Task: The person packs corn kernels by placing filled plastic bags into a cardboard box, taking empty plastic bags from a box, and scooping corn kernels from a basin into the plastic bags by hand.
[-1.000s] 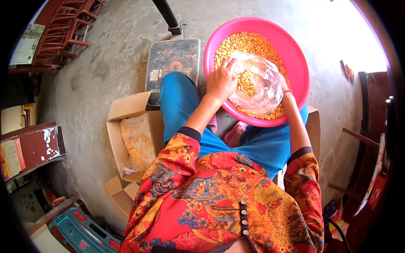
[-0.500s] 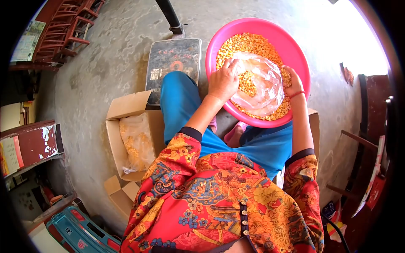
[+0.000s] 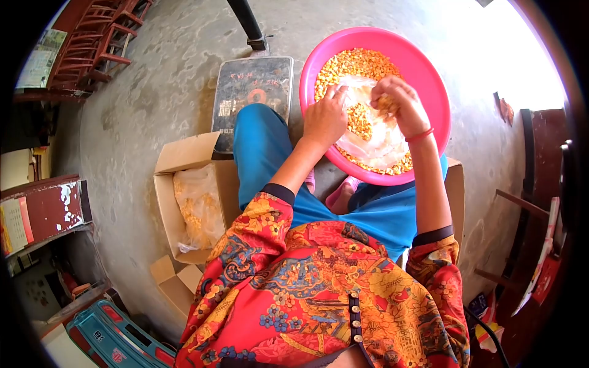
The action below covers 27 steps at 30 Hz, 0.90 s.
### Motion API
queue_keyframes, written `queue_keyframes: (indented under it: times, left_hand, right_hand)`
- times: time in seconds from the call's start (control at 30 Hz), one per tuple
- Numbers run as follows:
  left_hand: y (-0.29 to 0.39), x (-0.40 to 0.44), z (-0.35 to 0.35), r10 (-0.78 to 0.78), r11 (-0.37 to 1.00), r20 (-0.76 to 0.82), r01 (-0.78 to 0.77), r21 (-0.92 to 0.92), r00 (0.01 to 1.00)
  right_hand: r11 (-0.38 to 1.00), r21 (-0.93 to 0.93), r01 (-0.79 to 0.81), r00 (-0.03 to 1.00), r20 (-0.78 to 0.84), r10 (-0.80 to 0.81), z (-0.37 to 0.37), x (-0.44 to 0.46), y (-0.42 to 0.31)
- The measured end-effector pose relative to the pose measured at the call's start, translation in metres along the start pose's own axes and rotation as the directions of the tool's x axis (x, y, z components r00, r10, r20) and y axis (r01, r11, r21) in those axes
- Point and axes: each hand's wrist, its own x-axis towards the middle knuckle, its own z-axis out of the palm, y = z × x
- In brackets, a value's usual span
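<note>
Concrete floor (image 3: 165, 73) spreads beyond a pink basin (image 3: 429, 76); inside, a clear bag (image 3: 381, 147) sits on corn kernels (image 3: 356, 60). Right hand (image 3: 325, 121) pinches its edge; left hand (image 3: 405, 109), curled round kernels, is best held low over its mouth.

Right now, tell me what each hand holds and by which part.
The left hand pinches the clear bag by its rim; the right hand holds loose kernels in its fingers.

One camera is looking forward and steeply down from the person's head. It is facing the round pink plastic basin (image 3: 432, 89) from close above its rim.
</note>
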Motion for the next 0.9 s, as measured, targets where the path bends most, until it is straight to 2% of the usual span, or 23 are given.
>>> queue_keyframes:
  times: [0.03,0.07,0.13,0.2,0.33,0.37,0.43,0.47,0.5,0.57,0.6,0.63,0.67,0.73,0.9]
  left_hand:
    - [0.001,0.000,-0.001,-0.005,1.000,0.003,0.005,-0.005,1.000]
    - [0.001,0.001,-0.001,-0.010,1.000,0.007,0.010,-0.009,1.000]
    - [0.001,0.001,0.000,-0.007,1.000,-0.005,0.007,-0.010,1.000]
    - [0.001,0.001,0.001,-0.003,1.000,-0.016,0.003,-0.012,1.000]
    - [0.000,0.000,0.000,-0.006,1.000,-0.012,0.006,-0.021,1.000]
    - [0.000,0.000,0.001,-0.004,1.000,-0.015,0.004,-0.028,1.000]
    - [-0.001,0.001,0.003,-0.005,1.000,-0.017,0.005,-0.022,1.000]
    - [-0.001,0.001,0.004,-0.008,1.000,-0.019,0.008,-0.016,1.000]
    - [-0.001,0.001,0.004,-0.008,1.000,-0.019,0.007,-0.015,1.000]
    - [-0.003,0.001,0.005,0.007,1.000,-0.019,-0.007,-0.007,1.000]
    - [-0.003,0.001,0.005,0.006,1.000,-0.018,-0.006,-0.004,1.000]
    - [-0.003,0.001,0.005,0.011,1.000,-0.026,-0.011,0.004,1.000]
    - [-0.003,0.001,0.005,0.018,1.000,-0.032,-0.018,0.010,0.999]
    - [-0.001,0.000,0.004,0.008,1.000,-0.021,-0.008,0.004,1.000]
    - [-0.001,0.000,0.003,0.016,1.000,-0.035,-0.016,-0.003,0.999]
  right_hand:
    - [0.986,-0.120,-0.116,0.992,0.034,0.121,-0.001,-0.004,0.002]
    - [0.950,-0.295,-0.102,0.991,0.050,0.122,0.001,-0.006,0.006]
    - [0.941,-0.339,-0.025,0.991,0.113,0.067,0.002,-0.008,0.011]
    - [0.938,-0.345,0.015,0.999,0.033,-0.004,-0.002,-0.009,0.004]
    - [0.953,-0.302,0.023,0.959,-0.262,-0.106,-0.042,0.001,0.005]
    - [0.953,-0.302,0.024,0.959,-0.263,-0.107,-0.061,0.008,0.019]
    - [0.858,-0.513,0.029,0.922,-0.318,-0.221,-0.096,0.016,0.057]
    - [0.757,-0.643,-0.114,0.921,-0.354,-0.162,-0.100,0.013,0.065]
    - [0.787,-0.609,-0.098,0.920,-0.358,-0.162,-0.114,0.012,0.093]
    - [0.963,-0.178,-0.201,0.890,-0.444,0.104,-0.122,0.014,0.118]
    - [0.922,0.250,-0.296,0.832,-0.407,0.377,-0.112,0.012,0.121]
    - [0.839,0.461,-0.289,0.768,-0.411,0.491,-0.085,0.004,0.102]
    - [0.808,0.497,-0.318,0.768,-0.365,0.527,-0.082,0.003,0.106]
    - [0.832,0.432,-0.349,0.792,-0.339,0.508,-0.086,0.000,0.113]
    - [0.867,0.325,-0.378,0.800,-0.357,0.483,-0.093,-0.006,0.117]
